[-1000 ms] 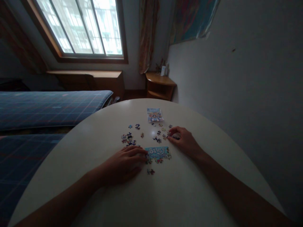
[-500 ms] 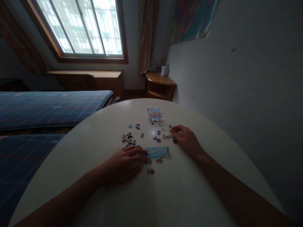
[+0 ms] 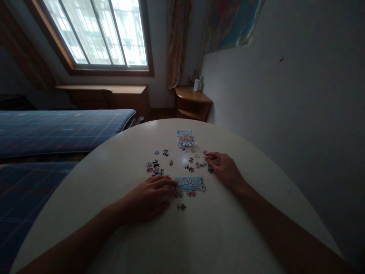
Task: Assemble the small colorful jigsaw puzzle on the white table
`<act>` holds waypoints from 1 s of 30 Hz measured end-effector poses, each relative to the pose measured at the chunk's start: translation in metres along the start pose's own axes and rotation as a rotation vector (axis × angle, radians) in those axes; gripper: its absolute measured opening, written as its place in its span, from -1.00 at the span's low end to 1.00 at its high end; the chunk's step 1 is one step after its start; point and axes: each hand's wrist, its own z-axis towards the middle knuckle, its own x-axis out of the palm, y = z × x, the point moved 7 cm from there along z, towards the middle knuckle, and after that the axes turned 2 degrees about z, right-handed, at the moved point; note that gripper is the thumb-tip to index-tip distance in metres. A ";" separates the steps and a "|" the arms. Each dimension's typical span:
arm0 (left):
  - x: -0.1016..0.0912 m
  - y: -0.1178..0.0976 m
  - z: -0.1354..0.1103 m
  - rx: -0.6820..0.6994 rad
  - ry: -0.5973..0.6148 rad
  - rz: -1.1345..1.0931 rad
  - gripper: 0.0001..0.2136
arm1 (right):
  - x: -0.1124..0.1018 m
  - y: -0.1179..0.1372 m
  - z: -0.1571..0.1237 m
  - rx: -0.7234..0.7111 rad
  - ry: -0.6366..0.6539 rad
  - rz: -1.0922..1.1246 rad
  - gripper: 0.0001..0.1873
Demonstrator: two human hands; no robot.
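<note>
A partly joined jigsaw puzzle (image 3: 190, 184) in light blue, with large pale letters on it, lies in front of me. My left hand (image 3: 152, 196) rests palm down beside it, fingers stretched out, the tips touching its left edge. To the upper right, my right hand (image 3: 224, 167) has its fingertips pinched at a small puzzle piece, which they partly hide. Loose puzzle pieces (image 3: 199, 165) lie near those fingertips. Another cluster of puzzle pieces (image 3: 154, 166) sits beyond my left hand. Nearer to me is a small joined pair of puzzle pieces (image 3: 181, 207).
A printed picture sheet (image 3: 186, 138) lies toward the far side of the round white table (image 3: 216, 236). Beds with plaid mattresses (image 3: 62, 131) stand at the left. A wooden corner shelf (image 3: 194, 95) is behind the table, and a wall (image 3: 285, 114) runs along the right.
My right fingertips have shifted very slightly at the pieces. My left hand and the joined puzzle stay where they were.
</note>
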 end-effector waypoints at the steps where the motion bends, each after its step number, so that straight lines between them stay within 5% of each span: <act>1: 0.000 0.000 0.000 -0.002 0.000 0.001 -0.68 | 0.000 0.000 0.000 -0.003 0.000 -0.005 -0.72; 30: 0.001 0.001 0.000 -0.009 0.007 0.009 -0.68 | 0.005 -0.003 0.001 -0.064 0.017 -0.077 -0.69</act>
